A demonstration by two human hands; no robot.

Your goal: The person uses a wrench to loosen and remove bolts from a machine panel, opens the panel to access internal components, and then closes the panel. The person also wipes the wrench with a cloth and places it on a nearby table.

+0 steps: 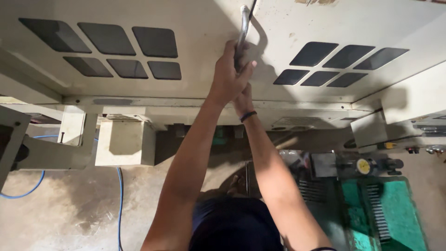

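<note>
Both hands meet at upper centre of the frame: the left hand [228,76] has its fingers closed around the lower end of the one metal handle [243,25] on the cream machine door [204,79], while the right hand [243,100] sits just below and behind it, touching it, and I cannot tell if its fingers grip anything. My judgement: the grip is low on the bar w/ arms stretched, so the fingers could slip off if the door moves suddenly. Counted: 1 handle, 2 groups of dark window panels, 6 upper left [109,49] and 6 upper right [339,65], and 1 blue hose [120,195] on the floor, lower left.
</note>
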